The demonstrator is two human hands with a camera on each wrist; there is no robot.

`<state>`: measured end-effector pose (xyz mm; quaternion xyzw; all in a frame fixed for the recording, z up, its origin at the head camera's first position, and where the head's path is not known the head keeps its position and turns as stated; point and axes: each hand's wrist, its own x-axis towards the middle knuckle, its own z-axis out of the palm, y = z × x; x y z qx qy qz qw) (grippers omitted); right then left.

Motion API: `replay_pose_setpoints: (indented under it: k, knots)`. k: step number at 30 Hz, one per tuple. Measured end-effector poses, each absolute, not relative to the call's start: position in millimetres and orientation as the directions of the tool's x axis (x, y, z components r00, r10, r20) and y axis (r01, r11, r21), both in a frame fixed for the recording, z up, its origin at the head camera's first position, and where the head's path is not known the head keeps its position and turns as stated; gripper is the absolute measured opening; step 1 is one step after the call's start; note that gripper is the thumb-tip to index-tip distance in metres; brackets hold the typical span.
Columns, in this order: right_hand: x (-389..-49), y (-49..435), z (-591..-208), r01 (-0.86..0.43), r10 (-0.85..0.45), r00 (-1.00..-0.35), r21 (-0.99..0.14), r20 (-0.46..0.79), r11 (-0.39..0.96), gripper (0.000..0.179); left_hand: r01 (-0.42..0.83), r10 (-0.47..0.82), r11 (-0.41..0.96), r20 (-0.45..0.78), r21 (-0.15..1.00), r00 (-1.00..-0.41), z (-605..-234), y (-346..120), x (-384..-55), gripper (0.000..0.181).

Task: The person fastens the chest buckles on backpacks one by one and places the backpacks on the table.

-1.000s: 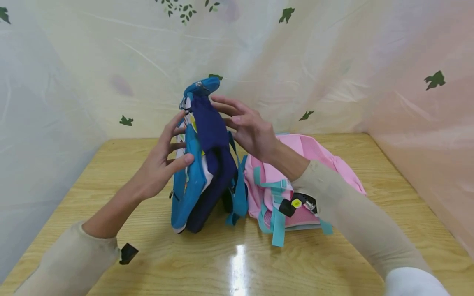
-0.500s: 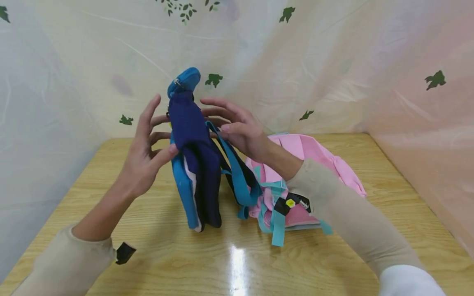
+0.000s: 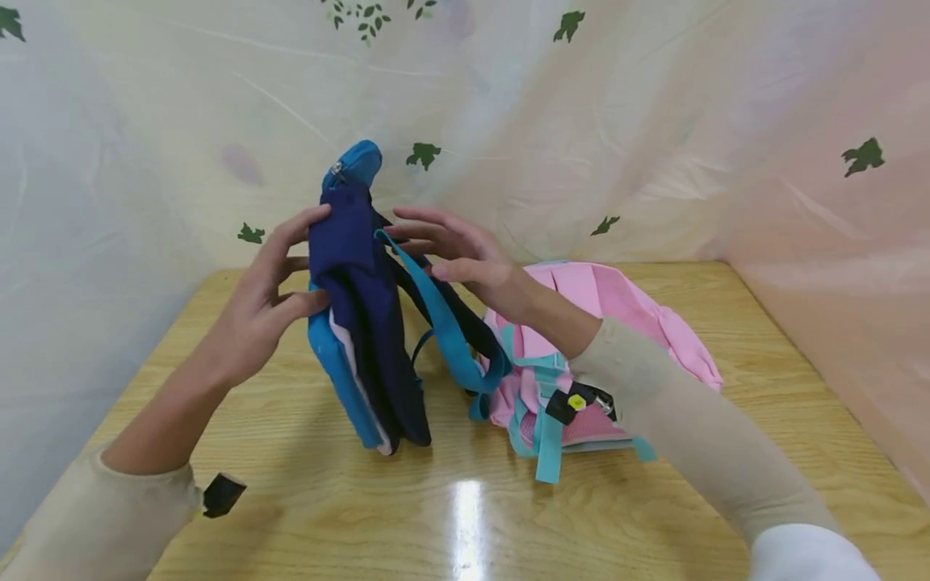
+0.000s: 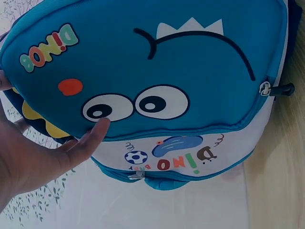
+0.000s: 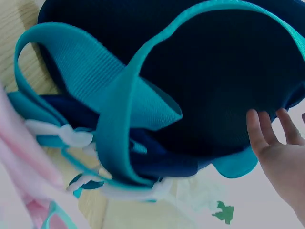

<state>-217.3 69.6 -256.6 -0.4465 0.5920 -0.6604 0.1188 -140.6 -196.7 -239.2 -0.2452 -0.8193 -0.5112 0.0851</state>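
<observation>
A blue and navy child's backpack (image 3: 349, 242) stands on edge on the table, its side toward me. In the left wrist view its blue front panel (image 4: 200, 95) shows cartoon eyes and a dinosaur print. My left hand (image 3: 254, 307) touches the backpack at the front with spread fingers; in the left wrist view the thumb lies on the panel near one eye. On the other side, my right hand (image 3: 472, 262) holds its fingers extended by the back. In the right wrist view those fingertips reach the dark back panel (image 5: 209, 81), beside the teal shoulder strap (image 5: 114, 124).
A pink backpack (image 3: 603, 298) with turquoise straps lies to the right, partly behind my right forearm. The blue backpack's loose strap hangs against it. Behind the wooden table (image 3: 349, 516) hangs a pale curtain (image 3: 508, 161) with leaf prints.
The blue backpack has shifted left and turned, so its side and loose strap face me more. My left hand has moved left with it; the right hand stays near its back.
</observation>
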Motion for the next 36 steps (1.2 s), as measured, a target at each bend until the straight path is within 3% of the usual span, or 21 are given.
replay_pose_setpoints:
  k: [3, 8, 12, 19, 24, 30, 36]
  knots:
    - [-220, 76, -260, -0.414, -0.651, -0.59, -0.871, 0.478, -0.265, 0.07, 0.478, 0.308, 0.319, 0.387, 0.818, -0.869, -241, -201, -142, 0.069]
    - [-222, 86, -264, -0.462, -0.582, -0.66, -0.867, 0.475, -0.185, 0.059, 0.455, 0.303, 0.102, 0.408, 0.885, -0.861, -246, -208, -145, 0.068]
    - [-223, 93, -268, -0.436, -0.535, -0.743, -0.897, 0.403, -0.07, 0.051, 0.443, 0.311, -0.083, 0.446, 0.893, -0.839, -253, -214, -152, 0.071]
    - [-225, 102, -283, -0.298, -0.5, -0.841, -0.948, 0.206, 0.111, 0.048, 0.421, 0.232, -0.234, 0.471, 0.876, -0.851, -271, -228, -161, 0.069]
    - [-226, 107, -296, -0.188, -0.495, -0.865, -0.965, 0.075, 0.182, 0.052, 0.364, 0.269, -0.389, 0.483, 0.846, -0.834, -280, -239, -164, 0.071]
    - [-226, 107, -310, -0.088, -0.52, -0.851, -0.958, -0.071, 0.274, 0.057, 0.261, 0.314, -0.502, 0.455, 0.824, -0.833, -283, -245, -166, 0.078]
    - [-224, 101, -322, -0.012, -0.505, -0.846, -0.942, -0.17, 0.337, 0.059, 0.186, 0.271, -0.612, 0.425, 0.769, -0.864, -289, -252, -169, 0.056]
